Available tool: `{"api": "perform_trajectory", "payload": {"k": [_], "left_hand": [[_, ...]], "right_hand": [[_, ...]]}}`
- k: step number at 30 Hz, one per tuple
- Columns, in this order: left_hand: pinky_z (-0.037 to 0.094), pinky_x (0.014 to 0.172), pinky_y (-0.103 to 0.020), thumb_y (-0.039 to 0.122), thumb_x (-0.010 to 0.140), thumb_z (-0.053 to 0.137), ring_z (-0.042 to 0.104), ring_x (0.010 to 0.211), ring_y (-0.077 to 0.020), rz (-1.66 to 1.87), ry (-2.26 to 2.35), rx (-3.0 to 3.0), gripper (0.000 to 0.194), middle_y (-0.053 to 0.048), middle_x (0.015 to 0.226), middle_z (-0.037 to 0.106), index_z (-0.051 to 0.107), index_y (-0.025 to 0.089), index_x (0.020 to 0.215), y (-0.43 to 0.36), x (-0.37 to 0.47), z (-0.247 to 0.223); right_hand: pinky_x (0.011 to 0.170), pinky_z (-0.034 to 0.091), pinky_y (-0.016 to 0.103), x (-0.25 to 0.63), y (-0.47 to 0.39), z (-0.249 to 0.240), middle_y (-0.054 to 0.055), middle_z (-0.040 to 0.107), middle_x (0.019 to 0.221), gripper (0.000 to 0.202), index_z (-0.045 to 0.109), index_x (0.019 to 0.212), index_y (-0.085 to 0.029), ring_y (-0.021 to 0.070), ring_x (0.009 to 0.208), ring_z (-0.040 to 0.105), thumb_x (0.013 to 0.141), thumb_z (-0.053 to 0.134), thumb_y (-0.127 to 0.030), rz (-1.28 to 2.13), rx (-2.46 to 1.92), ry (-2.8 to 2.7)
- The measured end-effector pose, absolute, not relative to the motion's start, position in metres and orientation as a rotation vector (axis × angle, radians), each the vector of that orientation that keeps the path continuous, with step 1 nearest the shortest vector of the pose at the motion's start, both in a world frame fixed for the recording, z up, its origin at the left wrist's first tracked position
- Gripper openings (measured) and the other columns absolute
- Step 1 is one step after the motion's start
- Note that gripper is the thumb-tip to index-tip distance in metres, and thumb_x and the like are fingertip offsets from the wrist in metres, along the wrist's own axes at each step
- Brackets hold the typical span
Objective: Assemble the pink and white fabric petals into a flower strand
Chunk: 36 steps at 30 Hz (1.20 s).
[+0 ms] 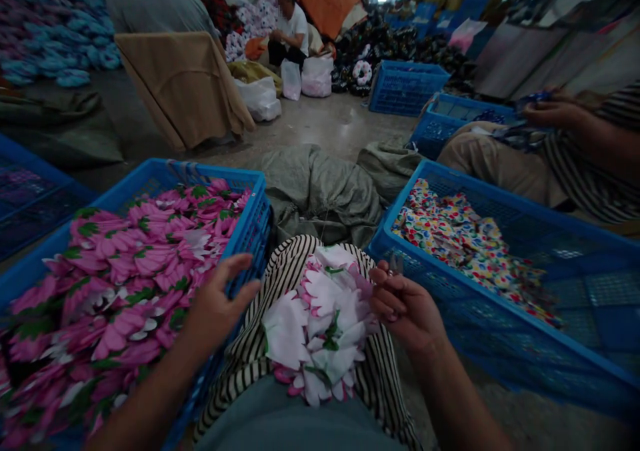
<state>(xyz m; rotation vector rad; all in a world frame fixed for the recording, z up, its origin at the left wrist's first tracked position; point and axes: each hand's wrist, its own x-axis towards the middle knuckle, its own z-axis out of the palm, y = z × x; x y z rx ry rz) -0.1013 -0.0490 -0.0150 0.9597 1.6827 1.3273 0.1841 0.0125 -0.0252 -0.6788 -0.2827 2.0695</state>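
Note:
Several white and pink fabric flower pieces (320,324) with green parts lie in a pile on my lap, over a striped cloth (255,344). My left hand (220,308) is in the air left of the pile, fingers apart and holding nothing, near the rim of a blue crate. My right hand (407,308) is closed around what look like small thread snips (396,263), their tips pointing up and away. It is at the right edge of the pile; whether it touches a petal I cannot tell.
To my left, a blue crate (263,184) holds pink fabric flowers (145,264). On the right, another blue crate (500,201) holds colourful dotted fabric pieces (465,244). Grey-green sacks (320,184) lie ahead between them. A person in stripes (580,131) sits at the right.

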Motion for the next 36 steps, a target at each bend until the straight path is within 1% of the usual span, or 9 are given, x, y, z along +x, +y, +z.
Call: {"api": "perform_trajectory", "payload": {"k": [2, 5, 10, 14, 16, 19, 23, 31, 36], "left_hand": [[0.041, 0.074, -0.028, 0.033, 0.058, 0.070, 0.057, 0.082, -0.0224, 0.985, 1.678, 1.281, 0.028, -0.005, 0.082, 0.062, 0.064, 0.020, 0.082, -0.054, -0.081, -0.041], [0.038, 0.063, -0.025, 0.030, 0.069, 0.060, 0.053, 0.067, -0.0179, 0.771, 1.646, 1.497, 0.013, -0.002, 0.067, 0.056, 0.060, 0.019, 0.062, -0.052, -0.075, -0.049], [0.036, 0.060, -0.023, 0.033, 0.081, 0.046, 0.047, 0.062, -0.0126, 0.825, 1.532, 1.326, 0.019, 0.003, 0.064, 0.050, 0.052, 0.018, 0.072, -0.041, -0.082, -0.014], [0.035, 0.056, -0.020, 0.032, 0.079, 0.051, 0.045, 0.061, -0.0104, 0.726, 1.273, 1.278, 0.015, 0.003, 0.066, 0.049, 0.053, 0.017, 0.074, -0.032, -0.052, 0.007], [0.037, 0.060, -0.021, 0.028, 0.076, 0.055, 0.048, 0.068, -0.0114, 0.764, 1.220, 1.306, 0.011, 0.001, 0.072, 0.053, 0.056, 0.017, 0.079, -0.026, -0.036, 0.012], [0.039, 0.062, -0.020, 0.027, 0.072, 0.061, 0.051, 0.071, -0.0112, 0.971, 1.150, 1.112, 0.025, 0.001, 0.080, 0.055, 0.054, 0.019, 0.096, -0.018, -0.026, 0.014], [0.043, 0.068, -0.022, 0.029, 0.065, 0.069, 0.055, 0.079, -0.0133, 1.028, 0.955, 0.867, 0.042, -0.002, 0.087, 0.057, 0.053, 0.018, 0.103, -0.016, -0.026, 0.012], [0.043, 0.054, -0.020, 0.026, 0.070, 0.066, 0.054, 0.056, -0.0083, 1.222, 1.052, 0.612, 0.015, 0.003, 0.068, 0.060, 0.057, 0.017, 0.078, -0.022, 0.001, 0.001], [0.042, 0.055, -0.018, 0.029, 0.071, 0.064, 0.053, 0.058, -0.0080, 1.222, 1.124, 0.712, 0.015, 0.003, 0.068, 0.060, 0.057, 0.018, 0.078, -0.023, 0.004, 0.005]], "right_hand": [[0.033, 0.022, 0.014, 0.186, 0.011, -0.024, -0.007, 0.048, 0.065, 0.017, 0.055, 0.079, -0.016, 0.0003, 0.035, 0.010, 0.066, 0.049, -0.007, 2.034, -0.697, -0.316], [0.034, 0.023, 0.014, 0.192, 0.010, -0.026, -0.006, 0.050, 0.067, 0.017, 0.056, 0.080, -0.017, 0.0004, 0.035, 0.011, 0.068, 0.050, -0.007, 1.987, -0.724, -0.368], [0.034, 0.020, 0.015, 0.186, 0.006, -0.033, -0.003, 0.057, 0.072, 0.009, 0.058, 0.082, -0.019, -0.0004, 0.035, 0.018, 0.073, 0.056, -0.019, 1.905, -0.794, -0.572], [0.035, 0.022, 0.016, 0.158, 0.002, -0.021, 0.003, 0.061, 0.088, 0.029, 0.058, 0.097, -0.020, 0.0003, 0.037, 0.027, 0.072, 0.061, -0.036, 1.815, -0.871, -0.944], [0.043, 0.034, 0.018, 0.145, 0.000, -0.014, 0.002, 0.061, 0.081, 0.033, 0.059, 0.094, -0.018, 0.0061, 0.049, 0.043, 0.065, 0.069, -0.031, 1.846, -0.884, -1.169], [0.043, 0.033, 0.018, 0.138, -0.001, -0.012, -0.003, 0.052, 0.057, 0.022, 0.057, 0.070, -0.015, 0.0077, 0.048, 0.043, 0.068, 0.067, -0.035, 1.869, -0.975, -1.152], [0.041, 0.034, 0.018, 0.143, -0.002, -0.019, -0.004, 0.054, 0.055, 0.025, 0.055, 0.072, -0.016, 0.0075, 0.044, 0.045, 0.068, 0.068, -0.036, 1.697, -1.039, -0.833], [0.043, 0.038, 0.022, 0.134, -0.006, -0.021, -0.003, 0.055, 0.056, 0.022, 0.056, 0.077, -0.018, 0.0112, 0.045, 0.048, 0.073, 0.062, -0.039, 1.644, -1.028, -0.888], [0.047, 0.035, 0.022, 0.150, -0.005, -0.015, -0.002, 0.049, 0.065, 0.009, 0.055, 0.078, -0.019, 0.0110, 0.054, 0.043, 0.076, 0.059, -0.027, 1.008, -1.146, -1.405]]}}
